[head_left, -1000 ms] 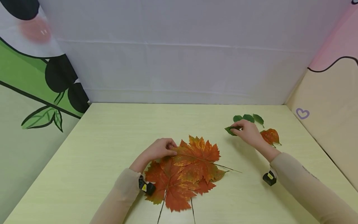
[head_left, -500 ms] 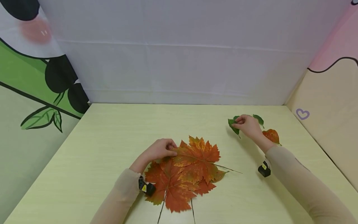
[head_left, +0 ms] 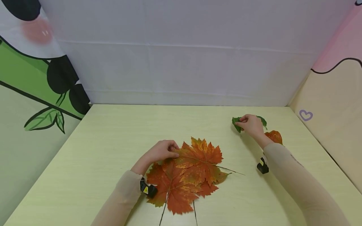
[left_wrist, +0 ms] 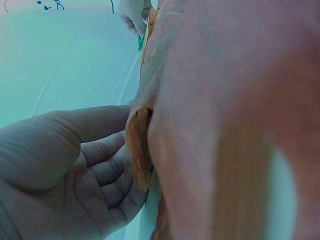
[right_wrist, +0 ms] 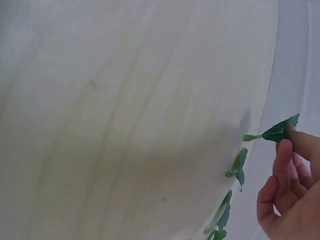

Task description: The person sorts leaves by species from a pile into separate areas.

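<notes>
My left hand (head_left: pixel 159 151) pinches the edge of an orange maple leaf (head_left: pixel 202 160), which overlaps other autumn leaves, among them a redder maple leaf (head_left: pixel 172 185) with a dark stem. In the left wrist view the thumb lies against the leaf edge and the fingers (left_wrist: pixel 102 190) curl behind it. At the far right, my right hand (head_left: pixel 253 127) pinches a small green leaf (head_left: pixel 236 124) between thumb and forefinger, stem end pointing away from the fingers in the right wrist view. More green leaves (right_wrist: pixel 239 167) lie on the table just beyond it, partly hidden by the hand in the head view.
A small orange leaf (head_left: pixel 274 137) lies beside the right wrist. Near the table's far right lies another green leaf (head_left: pixel 262 120). A pale back wall (head_left: pixel 183 72) and printed side panels (head_left: pixel 333 103) border the table (head_left: pixel 118 131).
My right hand has moved slightly back, away from me, and has turned the green leaf so that it hangs more upright. The left hand and the maple leaves have stayed put.
</notes>
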The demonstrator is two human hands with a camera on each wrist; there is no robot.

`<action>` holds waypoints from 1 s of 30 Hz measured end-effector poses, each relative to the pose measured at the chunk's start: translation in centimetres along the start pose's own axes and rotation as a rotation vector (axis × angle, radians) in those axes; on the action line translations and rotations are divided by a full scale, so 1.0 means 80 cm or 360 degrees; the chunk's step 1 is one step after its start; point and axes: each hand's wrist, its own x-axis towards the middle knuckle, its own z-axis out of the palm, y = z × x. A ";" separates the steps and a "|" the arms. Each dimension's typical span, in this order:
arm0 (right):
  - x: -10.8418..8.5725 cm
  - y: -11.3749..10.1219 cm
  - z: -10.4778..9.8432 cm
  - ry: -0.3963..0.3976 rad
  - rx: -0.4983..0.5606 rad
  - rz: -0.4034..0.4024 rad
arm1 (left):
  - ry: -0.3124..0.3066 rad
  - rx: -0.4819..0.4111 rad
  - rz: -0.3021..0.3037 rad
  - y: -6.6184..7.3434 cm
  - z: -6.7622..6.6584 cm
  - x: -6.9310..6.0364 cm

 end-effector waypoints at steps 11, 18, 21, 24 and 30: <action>0.049 0.018 -0.005 -0.0070 -0.0015 -0.0016 | 0.0043 0.0002 -0.0038 0.004 0.003 0.022; 0.072 0.014 -0.006 -0.0098 -0.0013 -0.0068 | 0.0063 0.0013 -0.0073 0.005 0.004 0.030; 0.073 0.011 -0.006 -0.0106 -0.0041 -0.0057 | 0.0067 0.0011 -0.0077 0.006 0.003 0.030; 0.074 0.010 -0.006 -0.0107 -0.0085 -0.0031 | 0.0065 0.0009 -0.0071 0.005 0.004 0.030; 0.079 0.013 -0.003 -0.0084 -0.0115 0.0007 | 0.0064 0.0002 -0.0061 0.004 0.006 0.032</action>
